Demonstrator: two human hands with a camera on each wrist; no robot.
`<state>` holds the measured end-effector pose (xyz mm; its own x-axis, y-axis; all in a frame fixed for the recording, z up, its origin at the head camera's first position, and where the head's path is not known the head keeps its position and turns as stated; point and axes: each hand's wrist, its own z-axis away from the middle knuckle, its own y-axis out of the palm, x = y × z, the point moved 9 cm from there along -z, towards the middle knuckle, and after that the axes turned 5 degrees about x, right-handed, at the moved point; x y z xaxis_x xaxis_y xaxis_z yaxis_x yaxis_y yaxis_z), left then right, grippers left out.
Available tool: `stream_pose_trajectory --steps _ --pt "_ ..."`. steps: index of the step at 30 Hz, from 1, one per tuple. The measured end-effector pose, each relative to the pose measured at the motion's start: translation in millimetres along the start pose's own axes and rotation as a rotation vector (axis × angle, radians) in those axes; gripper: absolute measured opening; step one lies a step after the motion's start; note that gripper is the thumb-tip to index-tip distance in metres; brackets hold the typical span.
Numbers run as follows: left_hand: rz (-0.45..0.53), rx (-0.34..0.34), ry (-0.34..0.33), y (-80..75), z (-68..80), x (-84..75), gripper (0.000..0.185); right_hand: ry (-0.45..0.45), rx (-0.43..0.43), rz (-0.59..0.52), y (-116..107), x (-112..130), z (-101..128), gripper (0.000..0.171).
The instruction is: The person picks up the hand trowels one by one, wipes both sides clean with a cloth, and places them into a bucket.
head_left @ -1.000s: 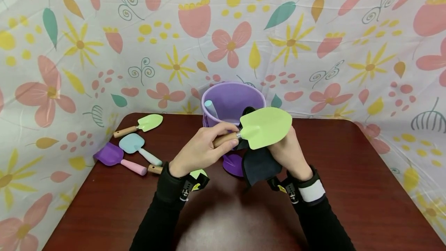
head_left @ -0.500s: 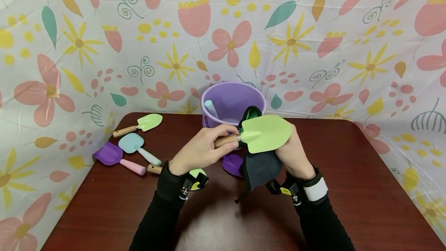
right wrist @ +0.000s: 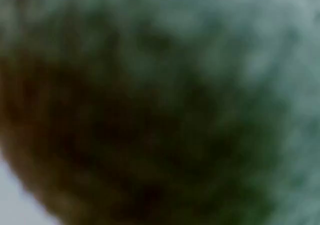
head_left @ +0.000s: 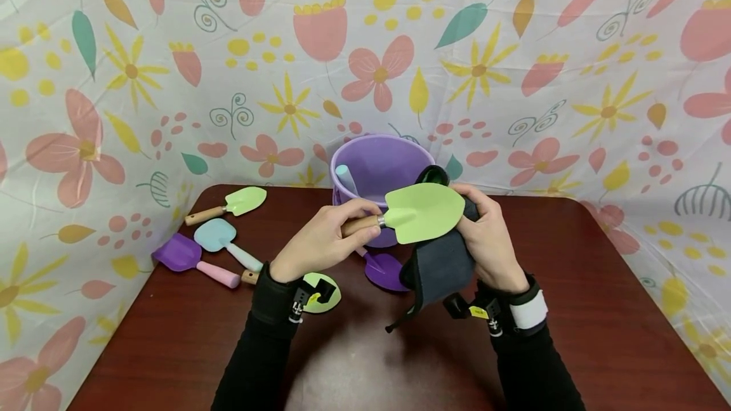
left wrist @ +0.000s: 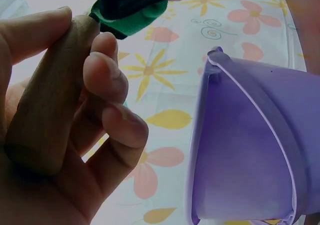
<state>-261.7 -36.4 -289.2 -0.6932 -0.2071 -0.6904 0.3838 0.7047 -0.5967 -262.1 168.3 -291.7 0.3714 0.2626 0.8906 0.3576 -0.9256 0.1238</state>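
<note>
While the purple bucket (head_left: 381, 170) stands at the table's (head_left: 599, 309) far edge, the green trowel (head_left: 424, 212) is held in the air just before it; the right hand (head_left: 490, 241) clutches a dark cloth (head_left: 441, 265) against its blade, and the left hand (head_left: 320, 241) has its fingers curled round the wooden handle (left wrist: 47, 110).

Head view is showing even, bright light, soft glare on table (head_left: 354, 366) at 6 o'clock; right wrist view is blurring out completely; left wrist view is staying sharp but washed-out.
</note>
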Motion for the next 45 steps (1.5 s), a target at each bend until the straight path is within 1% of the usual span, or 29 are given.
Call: stream_pose_trajectory --steps 4,7,9,16,19,23,27,31,34,36,38,42,45 --pt "-0.037 0.001 -0.016 -1.4 1.7 3.8 0.024 -0.004 -0.007 -0.029 -1.7 1.8 1.5 0.024" --pt "-0.075 -0.001 -0.033 -3.7 2.5 6.0 0.023 -0.009 -0.025 -0.030 -3.5 5.0 2.3 0.020" --pt "-0.082 0.005 -0.051 -4.8 3.0 7.7 0.023 -0.013 -0.038 -0.026 -4.7 7.6 2.4 0.019" --pt "0.078 0.116 -0.143 1.7 5.6 15.7 0.017 -0.065 -0.105 0.023 -12.9 20.7 2.2 0.020" --pt "0.063 0.119 -0.149 1.3 5.7 15.4 0.014 -0.087 -0.145 0.055 -19.4 24.4 3.0 0.021" --pt "0.038 0.110 -0.143 1.4 4.5 14.0 0.014 -0.108 -0.199 0.146 -27.9 26.6 3.7 0.024" --pt "0.005 0.098 -0.130 2.6 3.2 9.9 0.017 -0.097 -0.234 0.239 -33.6 24.8 3.7 0.026" --pt "-0.020 0.075 -0.100 2.5 2.0 3.7 0.019 -0.092 -0.225 0.240 -35.6 23.1 2.7 0.026" --pt "-0.062 0.055 -0.071 1.6 1.2 0.1 0.022 -0.090 -0.214 0.233 -36.3 22.4 1.3 0.026" --pt "-0.083 0.052 -0.056 2.3 0.9 -1.5 0.024 -0.081 -0.213 0.250 -36.1 21.0 0.6 0.026" --pt "-0.119 0.047 -0.033 3.4 0.9 -3.8 0.019 -0.071 -0.206 0.264 -34.4 19.0 0.2 0.026" --pt "-0.121 0.068 0.007 10.0 0.0 -8.9 0.009 -0.055 -0.196 0.298 -31.0 16.1 0.9 0.026" --pt "-0.113 0.094 0.044 16.1 -2.3 -13.4 0.009 -0.040 -0.189 0.306 -28.4 15.4 2.1 0.027"
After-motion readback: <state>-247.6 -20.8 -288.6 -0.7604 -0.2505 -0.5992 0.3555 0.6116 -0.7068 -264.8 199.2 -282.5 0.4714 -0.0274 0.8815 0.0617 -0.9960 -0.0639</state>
